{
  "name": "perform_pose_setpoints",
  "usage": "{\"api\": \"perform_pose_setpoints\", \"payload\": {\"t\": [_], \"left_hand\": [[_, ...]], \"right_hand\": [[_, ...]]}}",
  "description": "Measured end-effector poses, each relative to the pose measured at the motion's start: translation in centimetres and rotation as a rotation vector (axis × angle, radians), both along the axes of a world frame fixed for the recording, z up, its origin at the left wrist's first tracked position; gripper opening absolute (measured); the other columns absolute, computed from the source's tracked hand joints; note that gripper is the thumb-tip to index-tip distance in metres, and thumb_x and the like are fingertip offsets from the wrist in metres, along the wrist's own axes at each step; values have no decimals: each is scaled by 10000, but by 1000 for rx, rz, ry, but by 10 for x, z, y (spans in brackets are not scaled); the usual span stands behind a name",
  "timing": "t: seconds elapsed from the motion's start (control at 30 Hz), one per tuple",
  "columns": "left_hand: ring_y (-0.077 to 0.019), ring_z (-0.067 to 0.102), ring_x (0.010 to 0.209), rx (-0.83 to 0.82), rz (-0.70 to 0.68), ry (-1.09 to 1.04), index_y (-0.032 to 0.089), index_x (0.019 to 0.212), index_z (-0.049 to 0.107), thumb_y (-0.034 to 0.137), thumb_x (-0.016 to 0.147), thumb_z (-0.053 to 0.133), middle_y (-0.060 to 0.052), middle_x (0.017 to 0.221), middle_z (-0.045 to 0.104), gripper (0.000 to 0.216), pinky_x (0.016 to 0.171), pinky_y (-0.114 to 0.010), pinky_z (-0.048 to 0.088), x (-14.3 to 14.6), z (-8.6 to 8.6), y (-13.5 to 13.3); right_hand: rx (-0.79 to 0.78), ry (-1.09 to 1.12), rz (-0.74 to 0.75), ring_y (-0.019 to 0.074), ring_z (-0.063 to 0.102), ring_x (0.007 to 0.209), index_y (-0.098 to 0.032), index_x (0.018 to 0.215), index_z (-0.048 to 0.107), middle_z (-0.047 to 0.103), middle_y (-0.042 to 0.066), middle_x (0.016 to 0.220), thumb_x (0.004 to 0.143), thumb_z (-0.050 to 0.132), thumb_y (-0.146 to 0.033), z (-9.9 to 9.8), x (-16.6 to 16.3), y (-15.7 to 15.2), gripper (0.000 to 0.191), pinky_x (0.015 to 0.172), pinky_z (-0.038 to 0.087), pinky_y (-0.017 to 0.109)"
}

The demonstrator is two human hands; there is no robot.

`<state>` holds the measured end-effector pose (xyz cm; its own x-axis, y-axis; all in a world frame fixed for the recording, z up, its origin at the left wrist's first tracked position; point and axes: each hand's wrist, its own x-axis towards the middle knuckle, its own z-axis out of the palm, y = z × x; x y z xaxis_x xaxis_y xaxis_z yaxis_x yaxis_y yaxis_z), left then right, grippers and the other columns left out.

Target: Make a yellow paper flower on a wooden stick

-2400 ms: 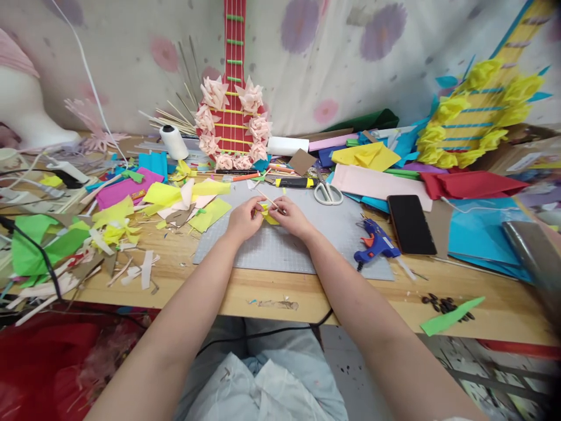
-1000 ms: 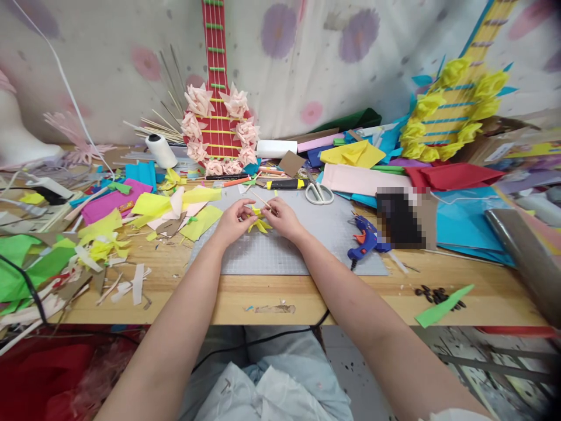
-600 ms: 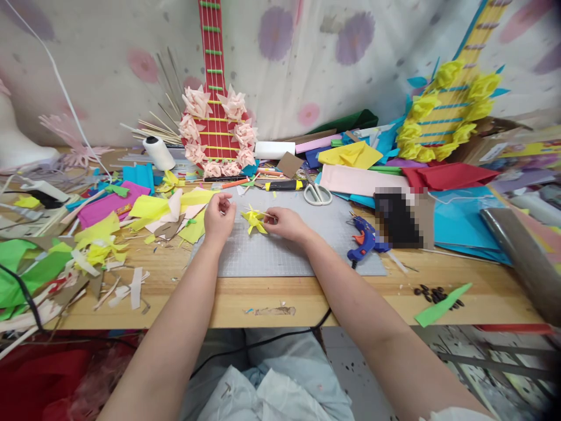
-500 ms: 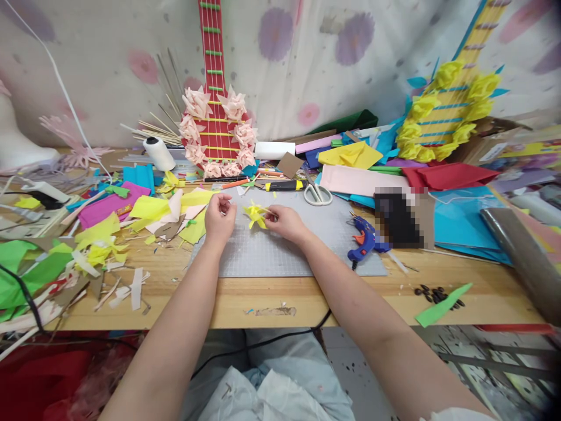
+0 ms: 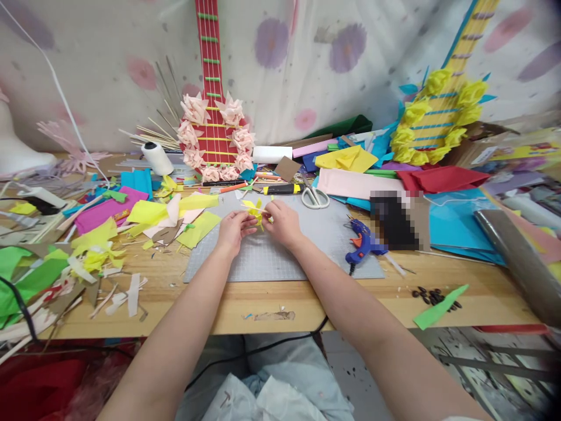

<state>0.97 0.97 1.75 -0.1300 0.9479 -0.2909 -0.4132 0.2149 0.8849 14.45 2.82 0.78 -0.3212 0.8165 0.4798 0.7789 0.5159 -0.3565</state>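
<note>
The right hand's [image 5: 283,223] grip is closed on a thin pale stick [image 5: 262,210], and at the stick's end sits a yellow paper flower [image 5: 253,205], held between the two hands above the gray cutting mat [image 5: 263,266]. The left hand's [image 5: 234,231] fingertips are curled in at the flower's near left side; from here I can't tell whether its grip is pinching a petal. Just beyond the hands, a yellow-and-black cutter [image 5: 281,189] lies near the mat's far edge, with white-handled scissors [image 5: 314,192] just to its right. A blue glue gun [image 5: 360,241] rests at the mat's right side. Nearer me on the wooden counter [image 5: 267,297], a green paper strip [image 5: 441,307] lies across a small heap of dark pieces [image 5: 432,295]. Off to the left spread yellow paper scraps [image 5: 149,211] and a magenta packet [image 5: 109,210]. At the back, a white thread spool [image 5: 158,160] leans beside a red guitar-shaped piece [image 5: 214,140] ringed with pale pink flowers; a yellow one [image 5: 433,120] tilts farther right, before the floral curtain [image 5: 302,64].
</note>
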Motion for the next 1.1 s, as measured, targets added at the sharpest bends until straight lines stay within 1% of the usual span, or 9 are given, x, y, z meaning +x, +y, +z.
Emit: {"api": "perform_pose_setpoints", "payload": {"t": [0.07, 0.23, 0.33, 0.47, 0.6, 0.73, 0.8, 0.9, 1.1], "left_hand": [[-107, 615, 591, 4, 14, 8, 135, 766, 521, 123, 669, 543, -22, 669, 620, 101, 476, -201, 494, -3, -1, 1], [-99, 597, 578, 38, 7, 40, 135, 765, 523, 124, 633, 557, -12, 661, 607, 136, 452, -200, 490, -3, -4, 2], [-80, 562, 529, 66, 34, 68, 139, 768, 529, 138, 623, 562, 10, 625, 583, 148, 427, -188, 472, -3, -5, 4], [-74, 537, 489, 55, 47, 116, 136, 765, 511, 135, 625, 549, 20, 585, 561, 145, 419, -195, 471, -3, -6, 5], [-83, 539, 474, 81, 3, 194, 146, 826, 487, 125, 637, 536, 24, 568, 568, 196, 424, -219, 485, 0, -7, 3], [-84, 535, 457, 109, -44, 218, 150, 820, 489, 142, 645, 557, 28, 549, 569, 188, 425, -223, 487, 3, -8, 0], [-86, 540, 451, 101, -77, 203, 141, 767, 504, 168, 656, 567, 15, 551, 575, 130, 419, -217, 481, 3, -7, -1], [-100, 566, 466, 73, -133, 161, 123, 710, 539, 202, 685, 565, -17, 580, 599, 87, 416, -207, 473, 4, -4, -2], [-130, 637, 615, -95, -140, -87, 74, 766, 597, 257, 785, 489, -99, 714, 660, 213, 503, -202, 505, -2, 3, 1]], "right_hand": [[-44, 51, -10, 171, 478, 787, -200, 771, 502, 552, 46, 817, 735, 453, -195, -3, 1, 2, 61, 606, 304, 265], [-201, 111, -73, 128, 469, 629, -226, 969, 519, 550, -20, 698, 690, 513, -239, -7, 9, 7, 279, 558, 285, 240], [-250, 123, -102, 116, 466, 584, -230, 941, 561, 548, -27, 660, 700, 510, -266, -8, 12, 9, 248, 549, 292, 238], [-287, 191, -126, 132, 513, 621, -240, 1012, 576, 594, -13, 692, 741, 464, -243, -10, 13, 14, 294, 573, 338, 248], [-306, 148, -143, 176, 558, 766, -259, 1079, 585, 651, 27, 875, 795, 414, -258, -12, 15, 25, 332, 636, 374, 274], [-407, 60, -166, 160, 552, 734, -251, 957, 630, 654, 5, 821, 781, 455, -304, -11, 13, 29, 253, 621, 361, 252], [-381, 72, -188, 136, 532, 677, -228, 879, 630, 637, -5, 753, 764, 474, -292, -10, 11, 27, 204, 598, 342, 236], [-236, 109, -217, 127, 511, 670, -208, 830, 604, 607, -7, 706, 752, 481, -268, -8, 6, 19, 158, 583, 314, 228], [28, 91, -139, 140, 499, 711, -195, 743, 552, 569, 8, 667, 782, 459, -282, -8, -3, 6, 133, 605, 302, 240]]}}
